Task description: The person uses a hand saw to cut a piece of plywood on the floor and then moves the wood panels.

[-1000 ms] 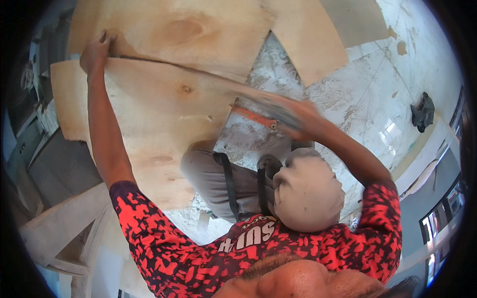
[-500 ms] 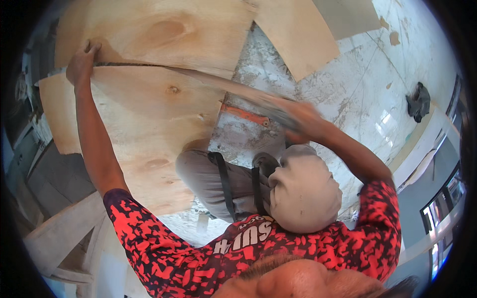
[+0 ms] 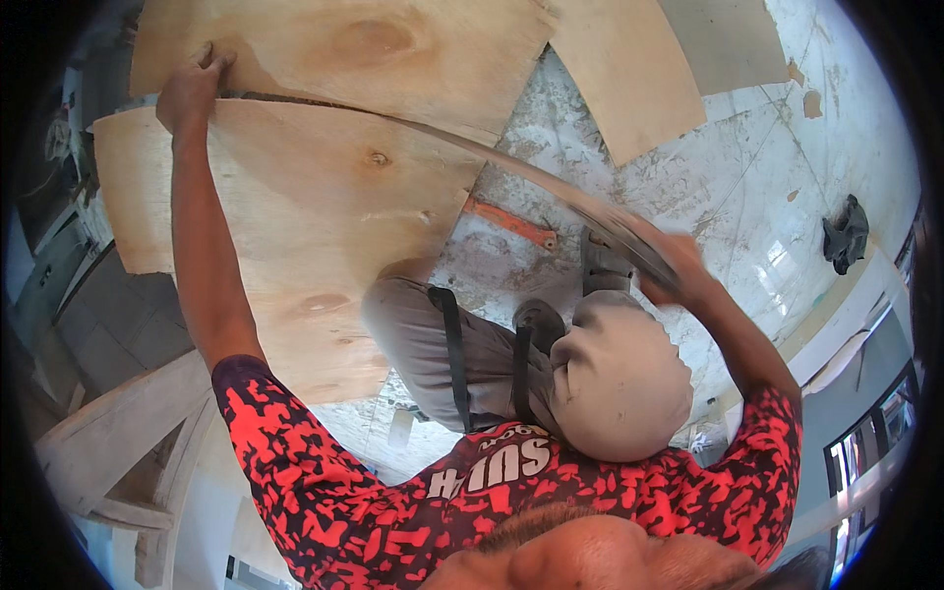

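Note:
My left hand (image 3: 194, 93) is closed at the far left corner of a pale plywood sheet (image 3: 295, 187). Its thumb and a finger reach over the seam toward a second plywood sheet (image 3: 364, 39); the other fingers are hidden. A long, thin wooden strip (image 3: 560, 187) runs from the seam between the sheets toward my right hand (image 3: 678, 270), bowing as it comes. My right hand is wrapped round its near end, somewhat blurred. Where the strip's far end lies I cannot tell. Below it, an orange flat tool (image 3: 511, 222) rests on the dusty floor beside the near sheet.
My bent knee (image 3: 418, 324) is against the near sheet, and my dark shoe (image 3: 603, 264) stands under the strip. More board pieces (image 3: 629, 79) lie at the far right. A black crumpled thing (image 3: 844, 234) is on the floor to the right. Wooden planks (image 3: 128, 433) stand at the near left.
My right hand has drawn right and nearer with the strip's end, showing more of its bow. My left hand stays at the sheet's corner. The whole view has shifted slightly.

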Action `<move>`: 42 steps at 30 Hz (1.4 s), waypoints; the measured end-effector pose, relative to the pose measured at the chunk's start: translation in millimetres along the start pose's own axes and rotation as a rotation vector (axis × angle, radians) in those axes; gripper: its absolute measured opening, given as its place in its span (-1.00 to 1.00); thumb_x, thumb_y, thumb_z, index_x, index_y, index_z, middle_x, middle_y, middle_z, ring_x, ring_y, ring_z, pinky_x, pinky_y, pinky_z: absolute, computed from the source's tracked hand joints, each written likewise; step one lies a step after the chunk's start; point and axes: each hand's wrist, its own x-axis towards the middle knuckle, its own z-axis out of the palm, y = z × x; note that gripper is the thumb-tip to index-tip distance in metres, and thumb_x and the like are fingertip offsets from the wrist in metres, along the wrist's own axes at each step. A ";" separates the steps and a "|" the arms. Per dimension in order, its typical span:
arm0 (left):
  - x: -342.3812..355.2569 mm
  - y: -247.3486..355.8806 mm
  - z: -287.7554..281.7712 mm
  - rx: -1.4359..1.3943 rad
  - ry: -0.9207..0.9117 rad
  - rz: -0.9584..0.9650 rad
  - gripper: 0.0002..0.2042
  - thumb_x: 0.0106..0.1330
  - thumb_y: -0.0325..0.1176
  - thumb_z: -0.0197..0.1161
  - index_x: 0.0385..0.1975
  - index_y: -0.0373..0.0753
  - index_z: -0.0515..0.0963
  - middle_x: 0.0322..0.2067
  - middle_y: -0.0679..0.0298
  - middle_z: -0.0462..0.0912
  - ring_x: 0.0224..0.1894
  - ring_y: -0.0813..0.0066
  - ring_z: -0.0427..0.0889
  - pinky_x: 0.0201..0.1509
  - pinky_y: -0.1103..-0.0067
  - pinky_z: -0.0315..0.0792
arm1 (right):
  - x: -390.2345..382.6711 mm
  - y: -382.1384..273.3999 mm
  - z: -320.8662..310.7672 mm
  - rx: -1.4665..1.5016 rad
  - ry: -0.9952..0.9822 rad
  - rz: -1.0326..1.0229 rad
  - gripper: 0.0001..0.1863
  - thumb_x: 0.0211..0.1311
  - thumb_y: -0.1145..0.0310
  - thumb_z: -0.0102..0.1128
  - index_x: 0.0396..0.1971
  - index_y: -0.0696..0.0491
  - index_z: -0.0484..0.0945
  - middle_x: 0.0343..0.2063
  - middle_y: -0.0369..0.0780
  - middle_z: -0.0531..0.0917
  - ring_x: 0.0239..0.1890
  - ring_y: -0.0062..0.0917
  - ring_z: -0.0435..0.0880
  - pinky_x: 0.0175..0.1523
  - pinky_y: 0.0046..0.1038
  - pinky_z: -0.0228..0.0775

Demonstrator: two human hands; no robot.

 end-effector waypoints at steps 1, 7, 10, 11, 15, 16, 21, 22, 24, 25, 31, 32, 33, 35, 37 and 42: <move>1.5 6.8 2.3 -0.050 0.018 0.021 -0.42 0.12 0.23 0.10 0.12 0.11 0.47 -0.01 0.32 0.60 0.01 0.29 0.58 -0.03 0.42 0.44 | 40.3 16.5 28.1 0.126 0.193 -0.261 -0.27 -0.09 0.30 0.31 0.20 -0.17 0.32 -0.17 -0.15 0.65 -0.26 -0.24 0.66 -0.22 -0.31 0.51; -10.2 18.3 2.0 -0.052 0.030 0.064 -0.41 0.12 0.23 0.11 0.13 0.10 0.47 0.01 0.34 0.59 0.00 0.32 0.59 -0.04 0.41 0.44 | 136.7 -36.2 67.4 0.270 0.295 -0.426 -0.28 -0.03 0.31 0.31 0.22 -0.02 0.28 -0.20 -0.10 0.64 -0.24 -0.13 0.63 -0.18 -0.31 0.50; -7.3 13.1 3.7 0.116 -0.029 -0.030 -0.41 0.12 0.23 0.11 0.13 0.11 0.46 0.01 0.36 0.59 0.00 0.36 0.59 -0.04 0.41 0.44 | 61.5 4.9 49.9 0.155 0.270 -0.406 -0.27 -0.09 0.43 0.22 0.22 0.01 0.27 -0.06 -0.11 0.60 -0.17 -0.11 0.62 -0.15 -0.31 0.51; -9.6 11.8 3.9 0.104 -0.025 -0.043 -0.41 0.12 0.23 0.11 0.14 0.11 0.46 0.01 0.36 0.59 0.00 0.36 0.59 -0.04 0.41 0.44 | 24.0 24.1 38.5 0.057 0.151 -0.268 -0.23 -0.17 0.50 0.14 0.22 -0.01 0.27 0.05 -0.12 0.53 -0.06 -0.14 0.59 -0.09 -0.30 0.51; -7.7 17.1 -2.8 0.070 -0.022 -0.045 -0.41 0.13 0.23 0.10 0.15 0.12 0.45 -0.01 0.35 0.61 0.00 0.35 0.60 -0.05 0.41 0.45 | -48.9 84.1 39.0 -0.068 0.073 -0.174 -0.10 -0.28 0.52 0.18 0.27 -0.14 0.20 0.12 -0.12 0.46 0.02 -0.21 0.53 -0.03 -0.29 0.49; -9.6 21.2 -9.1 0.071 -0.023 -0.033 -0.41 0.13 0.22 0.10 0.15 0.12 0.44 -0.02 0.35 0.61 0.00 0.35 0.60 -0.05 0.41 0.45 | -19.8 55.1 29.6 -0.188 -0.033 -0.002 -0.14 -0.27 0.54 0.12 0.25 -0.14 0.24 0.08 -0.13 0.51 -0.07 -0.21 0.60 -0.08 -0.32 0.52; 7.2 13.2 1.9 0.055 -0.016 -0.032 -0.41 0.12 0.23 0.12 0.13 0.12 0.46 -0.03 0.34 0.61 0.00 0.33 0.60 -0.06 0.40 0.46 | 138.5 1.1 65.7 0.235 0.299 -0.506 -0.23 -0.06 0.32 0.33 0.24 -0.05 0.24 -0.04 -0.11 0.57 -0.23 -0.16 0.61 -0.22 -0.31 0.51; 7.8 12.8 6.2 0.033 -0.034 -0.037 -0.41 0.11 0.23 0.12 0.13 0.12 0.46 -0.02 0.33 0.61 0.00 0.32 0.59 -0.06 0.39 0.46 | 139.2 4.3 72.0 0.236 0.341 -0.520 -0.27 -0.01 0.30 0.30 0.23 -0.04 0.25 -0.05 -0.11 0.57 -0.19 -0.17 0.60 -0.21 -0.30 0.50; 0.8 15.7 6.3 0.072 -0.015 -0.019 -0.41 0.12 0.22 0.12 0.14 0.11 0.46 -0.02 0.31 0.61 -0.01 0.30 0.60 -0.06 0.39 0.46 | 127.2 5.1 67.3 0.244 0.344 -0.521 -0.29 0.02 0.33 0.30 0.23 -0.03 0.24 -0.03 -0.09 0.55 -0.13 -0.18 0.58 -0.15 -0.27 0.49; 0.0 14.9 5.5 0.089 -0.004 -0.014 -0.41 0.12 0.22 0.12 0.14 0.11 0.45 -0.03 0.30 0.61 -0.01 0.29 0.60 -0.06 0.38 0.46 | 99.0 9.8 58.5 0.252 0.299 -0.497 -0.25 -0.02 0.39 0.31 0.24 -0.04 0.22 0.00 -0.08 0.53 -0.10 -0.17 0.58 -0.11 -0.26 0.48; 0.0 13.9 7.1 0.096 -0.031 -0.048 -0.43 0.13 0.20 0.11 0.14 0.11 0.45 -0.03 0.32 0.62 0.00 0.28 0.59 -0.06 0.38 0.45 | -44.7 81.0 17.8 -0.056 0.065 -0.190 -0.13 -0.20 0.44 0.31 0.26 -0.15 0.21 0.09 -0.14 0.49 0.02 -0.23 0.54 -0.02 -0.32 0.48; -4.0 16.4 7.1 0.121 -0.049 -0.032 -0.43 0.13 0.21 0.11 0.13 0.12 0.45 -0.04 0.32 0.62 0.01 0.29 0.58 -0.05 0.37 0.44 | -19.2 57.9 13.7 -0.153 -0.064 -0.017 -0.17 -0.17 0.43 0.30 0.24 -0.16 0.23 0.09 -0.15 0.49 0.00 -0.26 0.55 -0.05 -0.33 0.49; -5.0 15.5 3.3 0.141 -0.051 -0.033 -0.43 0.13 0.21 0.10 0.13 0.12 0.46 -0.04 0.32 0.62 0.02 0.30 0.57 -0.04 0.35 0.43 | 22.1 25.0 6.7 0.025 -0.059 -0.034 -0.20 -0.17 0.55 0.14 0.23 -0.18 0.26 0.04 -0.20 0.55 -0.11 -0.26 0.62 -0.12 -0.36 0.53; 0.6 19.7 -1.2 0.132 -0.012 -0.002 -0.43 0.14 0.23 0.09 0.11 0.12 0.47 -0.03 0.33 0.61 0.02 0.29 0.57 -0.03 0.32 0.42 | 103.7 12.0 48.3 0.153 0.184 -0.357 -0.22 -0.14 0.42 0.26 0.23 -0.09 0.26 0.01 -0.18 0.56 -0.14 -0.25 0.63 -0.15 -0.36 0.52; -1.4 13.4 1.7 0.144 0.053 0.027 -0.44 0.14 0.24 0.08 0.08 0.10 0.49 -0.01 0.33 0.60 0.00 0.26 0.58 -0.04 0.29 0.42 | 154.5 2.5 79.8 0.197 0.486 -0.634 -0.29 0.00 0.19 0.32 0.21 -0.01 0.29 -0.05 -0.12 0.60 -0.19 -0.25 0.65 -0.17 -0.33 0.53; -11.1 16.2 -3.5 0.177 -0.040 -0.009 -0.28 0.04 0.35 0.11 0.08 -0.09 0.46 0.08 0.15 0.52 -0.03 0.17 0.60 -0.08 0.27 0.46 | 164.3 3.8 79.6 0.214 0.444 -0.673 -0.28 0.00 0.16 0.33 0.19 0.03 0.31 0.00 -0.06 0.56 -0.12 -0.24 0.63 -0.11 -0.34 0.53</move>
